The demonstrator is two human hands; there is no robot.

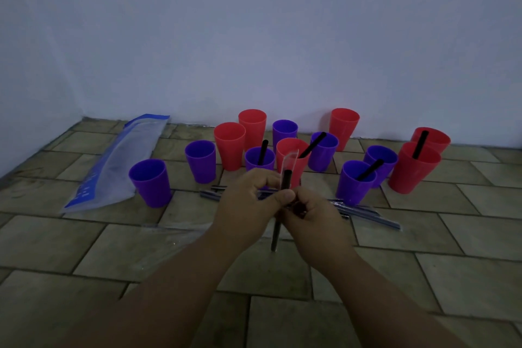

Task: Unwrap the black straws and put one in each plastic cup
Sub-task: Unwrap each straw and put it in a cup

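Standing almost upright between both hands, a black straw (287, 178) is half inside its clear wrapper (291, 158), above the tiled floor (423, 234). The left hand (251, 198) has its fingers pinched on the wrapper, and the right hand (313, 215) has its fingers curled round the straw lower down. Behind, red and purple cups (229, 147) stand on the floor, four straws showing among them. Wrapped straws (364, 210) lie nearby, and a blue-edged bag (118, 161) lies to the left.

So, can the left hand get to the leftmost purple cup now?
Probably yes: nothing tall stands between the left hand and that cup, though its fingers hold a straw.
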